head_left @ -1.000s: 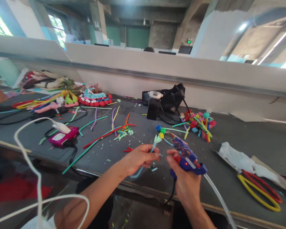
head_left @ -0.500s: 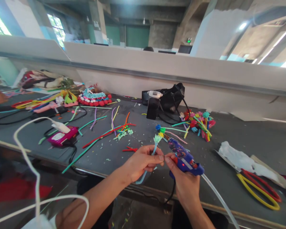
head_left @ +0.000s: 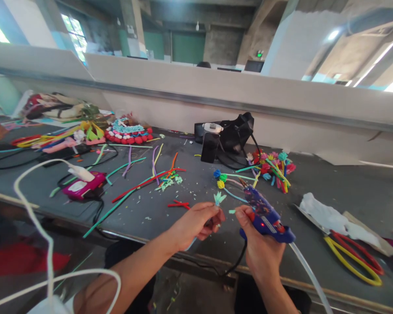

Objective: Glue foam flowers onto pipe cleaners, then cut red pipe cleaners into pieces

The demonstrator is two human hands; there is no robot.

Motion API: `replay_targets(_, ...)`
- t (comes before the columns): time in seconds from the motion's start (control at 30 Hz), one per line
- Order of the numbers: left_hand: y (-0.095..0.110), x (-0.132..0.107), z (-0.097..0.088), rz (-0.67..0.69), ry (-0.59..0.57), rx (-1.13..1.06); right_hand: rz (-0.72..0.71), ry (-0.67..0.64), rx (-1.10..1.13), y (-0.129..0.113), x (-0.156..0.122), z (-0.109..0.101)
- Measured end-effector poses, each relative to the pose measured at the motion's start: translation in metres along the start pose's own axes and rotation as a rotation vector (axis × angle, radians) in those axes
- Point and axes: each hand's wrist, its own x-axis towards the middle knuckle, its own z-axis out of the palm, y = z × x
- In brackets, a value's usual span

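Note:
My left hand (head_left: 198,222) is closed on a light blue pipe cleaner whose teal tufted tip (head_left: 219,198) sticks up above my fingers. My right hand (head_left: 258,244) grips a blue hot glue gun (head_left: 265,213), its nozzle pointing up and away over the table, a clear glue stick trailing back from it. The thumb and forefinger of that hand also pinch a small green piece (head_left: 232,211). The two hands sit a short gap apart above the near edge of the dark table (head_left: 330,192).
A bunch of pipe-cleaner flowers (head_left: 271,168) lies beyond the gun, with a black bag (head_left: 232,135) and phone behind. Loose pipe cleaners (head_left: 144,176), a pink glue gun (head_left: 83,187), white cloth (head_left: 327,216) and red-yellow loops (head_left: 356,259) lie around. Another person's hand shows at far left.
My hands, which met half a second ago, have drawn apart. The glue gun has shifted right and its nozzle has swung away from the tufted tip, which now stands lower.

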Motion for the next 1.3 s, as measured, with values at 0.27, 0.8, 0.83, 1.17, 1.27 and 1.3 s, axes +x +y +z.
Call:
replay_targets(0.27,-0.006,0.003,0.003,0.044,0.083,0.206,-0.113,-0.163,-0.289,0.0,-0.003,-0.007)
replay_targets(0.8,-0.014,0.005,0.002,0.065,0.12,0.368,-0.164,-0.168,-0.338,-0.001,-0.005,-0.003)
replay_targets(0.83,-0.014,0.004,0.002,0.068,0.127,0.388,-0.164,-0.166,-0.337,-0.001,-0.005,-0.003)
replay_targets(1.17,-0.015,0.004,0.002,0.086,0.143,0.456,-0.219,-0.153,-0.348,-0.002,-0.006,-0.002)
replay_targets(1.27,-0.015,0.003,0.002,0.099,0.146,0.494,-0.233,-0.143,-0.348,0.0,-0.006,-0.002)
replay_targets(1.3,-0.015,0.003,0.002,0.102,0.144,0.507,-0.238,-0.14,-0.341,0.001,-0.006,-0.002)
